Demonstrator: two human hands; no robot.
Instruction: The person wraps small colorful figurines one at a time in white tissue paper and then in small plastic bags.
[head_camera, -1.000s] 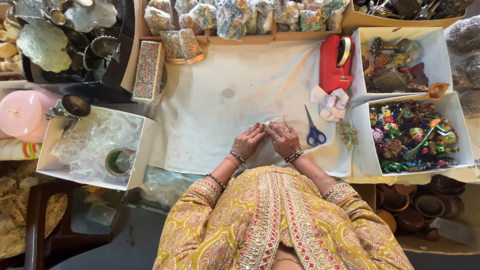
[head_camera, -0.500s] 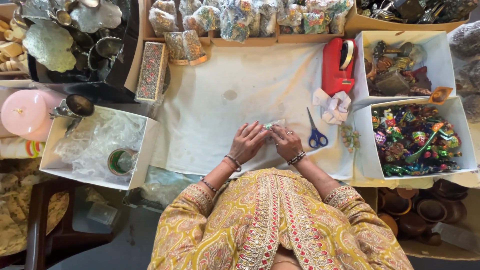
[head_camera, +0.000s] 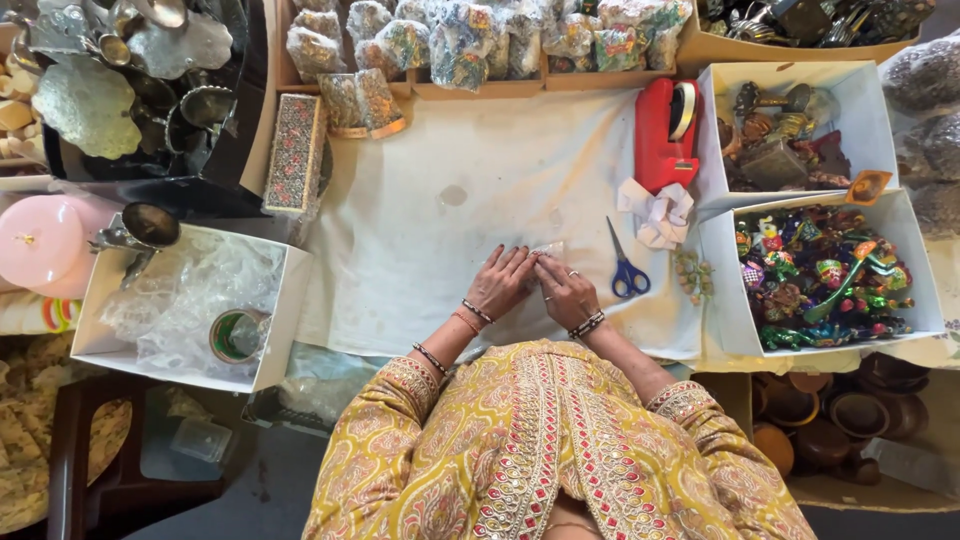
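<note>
Both hands, left hand and right hand, fingers pinching small clear packet left of scissors; press flat, keep edges aligned.

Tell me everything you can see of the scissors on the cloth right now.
The scissors have blue plastic loop handles and thin metal blades. They lie flat and closed on the white cloth, blades pointing away from the person, handles nearest. They sit just beside the right hand, which does not touch them, and below the red tape dispenser.
</note>
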